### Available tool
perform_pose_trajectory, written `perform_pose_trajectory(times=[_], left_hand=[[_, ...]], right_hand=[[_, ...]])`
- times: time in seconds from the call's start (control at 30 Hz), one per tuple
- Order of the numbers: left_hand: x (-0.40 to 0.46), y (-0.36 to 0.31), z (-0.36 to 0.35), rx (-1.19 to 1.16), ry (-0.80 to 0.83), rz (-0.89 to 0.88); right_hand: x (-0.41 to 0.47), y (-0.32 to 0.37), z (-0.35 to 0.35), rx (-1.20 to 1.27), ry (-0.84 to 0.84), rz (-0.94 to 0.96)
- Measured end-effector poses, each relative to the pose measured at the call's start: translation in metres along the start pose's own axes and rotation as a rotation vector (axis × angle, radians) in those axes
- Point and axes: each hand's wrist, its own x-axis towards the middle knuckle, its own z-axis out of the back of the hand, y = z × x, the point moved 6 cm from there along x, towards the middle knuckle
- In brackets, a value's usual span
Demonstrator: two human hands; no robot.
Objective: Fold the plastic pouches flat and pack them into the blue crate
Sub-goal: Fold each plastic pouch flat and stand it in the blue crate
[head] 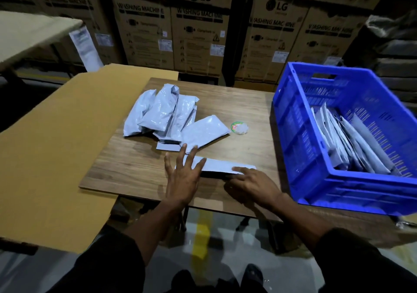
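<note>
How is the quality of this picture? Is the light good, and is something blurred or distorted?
Head view: the light is dim, the far cartons dark and soft; the blue crate leans and bends from wide-angle distortion; sheen glints on the piled pouches; the left hand and right hand, both flat on the folded pouch, are slightly motion-blurred.

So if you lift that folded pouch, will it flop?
Probably floppy: the folded pouch is thin plastic, pressed flat by both hands. Likely light too. Its shiny film may slide on the smooth table.
</note>
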Motion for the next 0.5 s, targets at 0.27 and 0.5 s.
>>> perform_pose_trajectory(times=[0.27, 0.5], left_hand=[[0.009, -0.012, 0.027, -0.074, -0.132, -0.091], [-0.001, -0.039, -0.024, -0.092, 0.364, -0.137]], right_hand=[[0.025, -0.044, 0.040, 0.747, -0.066, -0.628], [0.023, -0.066, 0.012, 0.692, 0.389, -0.675]])
